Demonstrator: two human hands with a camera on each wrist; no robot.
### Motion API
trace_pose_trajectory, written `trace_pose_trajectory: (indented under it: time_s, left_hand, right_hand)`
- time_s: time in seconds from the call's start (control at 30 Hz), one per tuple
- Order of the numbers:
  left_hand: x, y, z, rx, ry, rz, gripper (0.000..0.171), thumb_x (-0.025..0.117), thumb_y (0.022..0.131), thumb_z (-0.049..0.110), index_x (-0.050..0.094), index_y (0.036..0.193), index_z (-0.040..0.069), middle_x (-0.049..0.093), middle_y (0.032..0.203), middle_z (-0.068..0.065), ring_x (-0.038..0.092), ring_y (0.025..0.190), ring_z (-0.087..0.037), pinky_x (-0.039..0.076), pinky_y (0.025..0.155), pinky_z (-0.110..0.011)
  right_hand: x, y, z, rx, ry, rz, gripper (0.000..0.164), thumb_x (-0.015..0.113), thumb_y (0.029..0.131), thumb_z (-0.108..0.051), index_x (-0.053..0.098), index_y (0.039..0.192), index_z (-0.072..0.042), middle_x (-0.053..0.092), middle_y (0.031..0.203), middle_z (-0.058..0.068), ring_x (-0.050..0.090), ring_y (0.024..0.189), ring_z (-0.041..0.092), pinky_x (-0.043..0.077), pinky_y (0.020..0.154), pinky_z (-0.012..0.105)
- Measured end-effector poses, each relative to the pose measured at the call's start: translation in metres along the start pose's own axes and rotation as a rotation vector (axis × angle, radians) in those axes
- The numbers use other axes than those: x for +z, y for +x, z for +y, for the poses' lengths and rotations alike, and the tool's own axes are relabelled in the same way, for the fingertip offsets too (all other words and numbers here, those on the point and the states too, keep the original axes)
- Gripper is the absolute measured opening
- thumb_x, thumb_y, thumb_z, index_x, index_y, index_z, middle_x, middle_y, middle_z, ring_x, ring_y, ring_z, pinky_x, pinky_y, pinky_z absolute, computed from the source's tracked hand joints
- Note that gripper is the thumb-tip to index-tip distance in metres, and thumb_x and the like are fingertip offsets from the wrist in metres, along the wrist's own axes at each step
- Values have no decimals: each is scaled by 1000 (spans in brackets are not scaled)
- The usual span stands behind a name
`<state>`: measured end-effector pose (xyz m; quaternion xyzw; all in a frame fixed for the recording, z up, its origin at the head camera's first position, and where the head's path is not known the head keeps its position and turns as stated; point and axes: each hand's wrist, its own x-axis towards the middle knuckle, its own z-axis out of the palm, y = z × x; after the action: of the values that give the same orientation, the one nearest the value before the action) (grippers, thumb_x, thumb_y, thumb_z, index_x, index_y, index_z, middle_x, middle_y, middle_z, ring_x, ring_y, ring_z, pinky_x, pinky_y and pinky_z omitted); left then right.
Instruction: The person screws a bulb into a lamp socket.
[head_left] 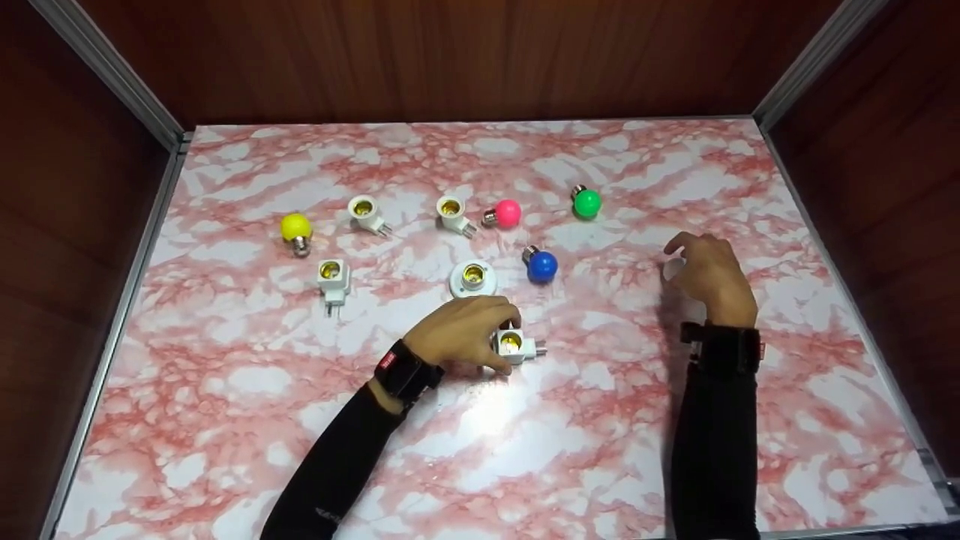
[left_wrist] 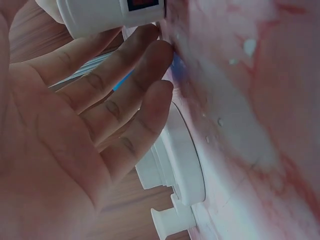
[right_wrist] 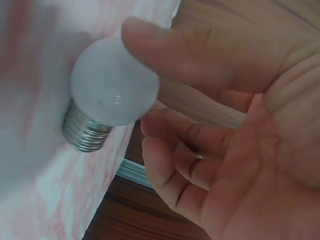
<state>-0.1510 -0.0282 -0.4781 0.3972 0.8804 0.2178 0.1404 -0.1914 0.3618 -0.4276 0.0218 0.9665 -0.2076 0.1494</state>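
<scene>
My left hand (head_left: pixel 461 330) grips a square white plug-in lamp socket (head_left: pixel 511 343) near the middle of the table, thumb on the near side and forefinger on the far side. Its opening faces up and its prongs point right. In the left wrist view, that socket (left_wrist: pixel 95 15) shows at the top, while the other fingers spread loosely below it. Off to the right, my right hand (head_left: pixel 712 277) pinches a white light bulb (right_wrist: pixel 115 82) by its globe, thumb on top and curled fingers at the lower side. The bulb's metal screw base (right_wrist: pixel 85 130) is close over the table.
Beyond the left hand stands a round lamp holder (head_left: pixel 473 279), with a blue bulb (head_left: pixel 541 266) beside it. Farther back lie pink (head_left: pixel 508 214), green (head_left: pixel 587 203) and yellow bulbs (head_left: pixel 296 227), among white plug-in sockets (head_left: pixel 365 212). Wooden panels (head_left: pixel 465 60) enclose the table.
</scene>
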Motion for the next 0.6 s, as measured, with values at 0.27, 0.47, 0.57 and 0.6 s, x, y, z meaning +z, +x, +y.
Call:
trace_pose_trajectory:
  time_s: [0.27, 0.47, 0.57, 0.6]
  left_hand:
    - [1, 0, 1, -25, 5, -11, 48, 93, 73, 37, 68, 110, 18, 67, 103, 5, 59, 91, -10, 53, 81, -30]
    - [1, 1, 3, -40, -3, -17, 40, 88, 79, 30, 67, 111, 18, 66, 103, 6, 59, 92, -11, 52, 81, -30]
    - [0, 0, 3, -46, -2, -19, 37, 87, 82, 28, 67, 112, 18, 66, 102, 6, 59, 93, -12, 52, 81, -30]
    - [0, 1, 4, -46, 0, -16, 36, 87, 83, 27, 67, 112, 18, 65, 102, 6, 59, 94, -12, 52, 81, -31]
  right_hand:
    - [3, 5, 4, 46, 3, -17, 48, 65, 95, -11, 58, 141, 2, 52, 143, 34, 36, 140, 57, 40, 113, 67]
    - [3, 7, 4, 77, -3, -21, 51, 70, 92, -13, 60, 141, 2, 47, 150, 37, 33, 144, 58, 37, 118, 68]
    - [2, 8, 1, 70, -2, -16, 52, 69, 93, -17, 60, 140, 3, 49, 148, 37, 37, 141, 56, 37, 118, 68]
    - [1, 8, 0, 58, 0, -9, 52, 68, 94, -19, 60, 140, 3, 51, 147, 37, 40, 140, 56, 37, 118, 68]
